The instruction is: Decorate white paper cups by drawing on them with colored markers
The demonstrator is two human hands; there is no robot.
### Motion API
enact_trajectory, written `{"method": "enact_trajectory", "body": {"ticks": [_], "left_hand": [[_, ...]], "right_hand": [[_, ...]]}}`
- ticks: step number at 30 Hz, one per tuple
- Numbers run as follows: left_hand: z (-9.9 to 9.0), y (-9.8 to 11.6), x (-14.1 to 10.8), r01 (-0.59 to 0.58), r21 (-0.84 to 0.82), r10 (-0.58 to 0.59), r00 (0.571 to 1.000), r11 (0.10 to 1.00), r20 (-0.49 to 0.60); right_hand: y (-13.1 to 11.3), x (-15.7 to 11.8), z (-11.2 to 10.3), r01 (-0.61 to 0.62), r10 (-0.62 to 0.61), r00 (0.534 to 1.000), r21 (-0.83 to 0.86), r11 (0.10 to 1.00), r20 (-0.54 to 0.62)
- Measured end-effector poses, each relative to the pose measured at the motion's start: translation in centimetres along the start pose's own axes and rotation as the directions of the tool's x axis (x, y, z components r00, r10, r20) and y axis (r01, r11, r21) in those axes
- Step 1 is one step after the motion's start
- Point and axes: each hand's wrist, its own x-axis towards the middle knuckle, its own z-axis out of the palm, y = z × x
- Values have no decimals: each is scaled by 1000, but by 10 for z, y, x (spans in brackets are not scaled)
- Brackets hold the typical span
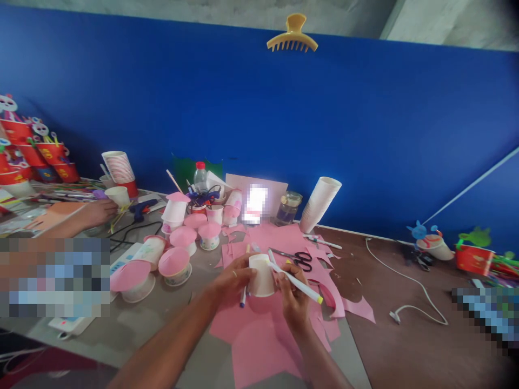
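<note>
My left hand (238, 273) grips a white paper cup (261, 278) from its left side. In my right hand (292, 292) is a marker (302, 285) with a yellow end, and its tip meets the cup's upper right edge. Pink paper (263, 346), whole sheets and cut scraps, spreads beneath both hands. Another marker (243, 299) with a dark blue end lies partly behind the cup. Dark-handled scissors (302, 261) rest on the paper just beyond my right hand.
Several cups with pink paper tops (174, 265) stand at left, near a power strip (77, 319). A phone (255, 202), a jar (288, 207) and a leaning cup stack (321, 202) line the back. A co-worker's hand (101, 212) reaches in from the left. A white cable (421, 286) lies right.
</note>
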Motion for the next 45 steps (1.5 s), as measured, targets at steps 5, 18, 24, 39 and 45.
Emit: {"method": "enact_trajectory", "body": {"ticks": [5,18,24,39,45], "left_hand": [[2,1,-2,16,14,-16,1000,1000,-17],[7,3,-4,-2,9,2,1000,1000,-2],[2,4,-1,15,5,-15,999,1000,-31],[4,5,1,-17,-38,14,997,999,-82],[7,3,2,-43,49,51,985,998,-165]], "right_hand": [[-1,-2,-2,32,-31,999,-52,998,24],[-3,-3,-1,18,-17,999,-20,1000,51],[-17,3,2,-43,48,998,114,993,-33],[17,-1,5,18,-10,997,-113,993,74],[22,-1,5,91,-87,996,-206,974,30]]}}
